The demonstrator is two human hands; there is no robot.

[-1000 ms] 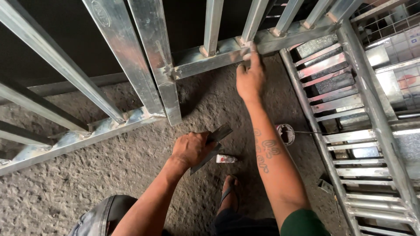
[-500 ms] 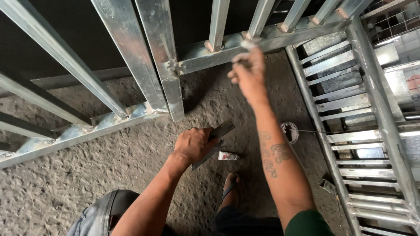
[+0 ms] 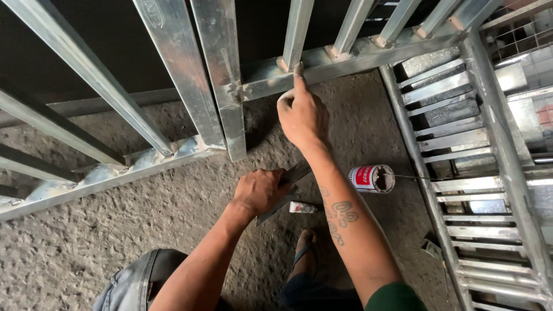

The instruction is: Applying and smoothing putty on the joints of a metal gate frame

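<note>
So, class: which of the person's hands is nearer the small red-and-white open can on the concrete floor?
Left. The left hand is left of the small red-and-white open can; the right hand is farther up, at the rail.

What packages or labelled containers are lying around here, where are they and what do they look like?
Small can: on its side on the rough concrete floor, right of the right forearm; round, open end showing, red and white label.
Small tube: on the floor below the left hand, beside the foot; flat, white with red.
No signs or screens visible.
</note>
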